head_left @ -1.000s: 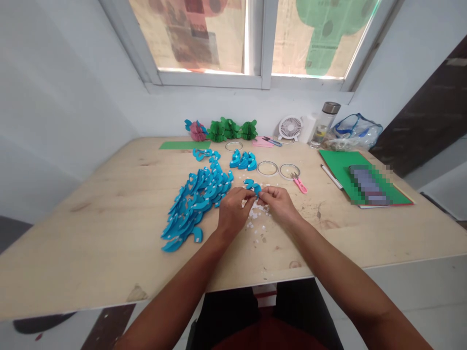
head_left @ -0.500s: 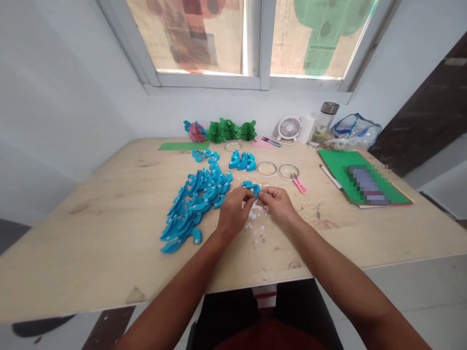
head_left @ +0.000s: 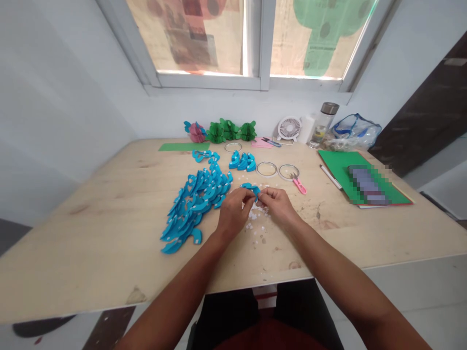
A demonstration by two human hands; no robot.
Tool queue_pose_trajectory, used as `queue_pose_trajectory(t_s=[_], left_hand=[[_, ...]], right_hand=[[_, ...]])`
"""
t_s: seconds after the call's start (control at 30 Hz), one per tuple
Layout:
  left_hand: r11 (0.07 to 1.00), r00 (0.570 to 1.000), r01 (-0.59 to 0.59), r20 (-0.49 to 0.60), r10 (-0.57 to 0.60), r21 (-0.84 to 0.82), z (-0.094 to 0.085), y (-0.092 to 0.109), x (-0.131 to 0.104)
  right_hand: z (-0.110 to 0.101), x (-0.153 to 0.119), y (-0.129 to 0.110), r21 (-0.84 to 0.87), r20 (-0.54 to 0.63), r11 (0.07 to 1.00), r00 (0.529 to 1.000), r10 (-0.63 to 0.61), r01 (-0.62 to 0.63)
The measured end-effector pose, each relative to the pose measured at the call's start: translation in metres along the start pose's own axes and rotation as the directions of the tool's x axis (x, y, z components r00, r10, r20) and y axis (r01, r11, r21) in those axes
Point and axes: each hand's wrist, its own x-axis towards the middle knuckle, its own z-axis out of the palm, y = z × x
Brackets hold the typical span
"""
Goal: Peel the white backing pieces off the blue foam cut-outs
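A curved blue paper piece [head_left: 250,186] is held between my two hands, low over the middle of the table. My left hand [head_left: 235,206] pinches its near end, fingertips pressed together. My right hand [head_left: 275,200] has thumb and fingers closed at the same end, almost touching the left fingertips. The fingers hide part of the piece. Small white scraps [head_left: 256,218] lie scattered on the wood beneath and between the hands. Left of my left hand spreads a large heap of similar blue paper pieces [head_left: 199,199], many with little white squares on them.
Behind my hands lie more blue pieces [head_left: 242,161], tape rolls [head_left: 266,169] and pink-handled snips [head_left: 299,183]. Green paper figures [head_left: 229,130], a small white fan [head_left: 289,128] and a glass bottle [head_left: 323,125] stand along the wall. At right lies a green folder [head_left: 339,163] with a blurred object on it.
The blue piece has tilted slightly between my fingertips, and its white spot is less visible. Both hands stay in nearly the same place.
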Motion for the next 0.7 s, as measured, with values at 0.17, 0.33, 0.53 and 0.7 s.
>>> queue_pose_trajectory(t_s=[0.17, 0.33, 0.53, 0.7], left_hand=[[0.998, 0.999, -0.043, 0.031, 0.041, 0.053, 0.002, -0.003, 0.000], [0.989, 0.995, -0.098, 0.030, 0.095, 0.109, 0.003, -0.004, -0.001], [0.977, 0.988, -0.155, 0.016, 0.154, 0.146, 0.003, -0.003, -0.001], [0.993, 0.995, -0.100, -0.018, 0.102, 0.067, 0.004, -0.003, -0.002]], right_hand=[[0.001, -0.001, 0.000, 0.001, -0.005, 1.000, 1.000, -0.001, 0.001], [0.003, -0.001, 0.000, 0.072, -0.025, 0.997, 0.999, 0.040, -0.038], [0.001, -0.004, -0.009, 0.199, -0.014, 0.972, 0.991, 0.131, -0.125], [0.000, -0.003, -0.010, 0.217, -0.033, 0.968, 0.990, 0.136, -0.125]])
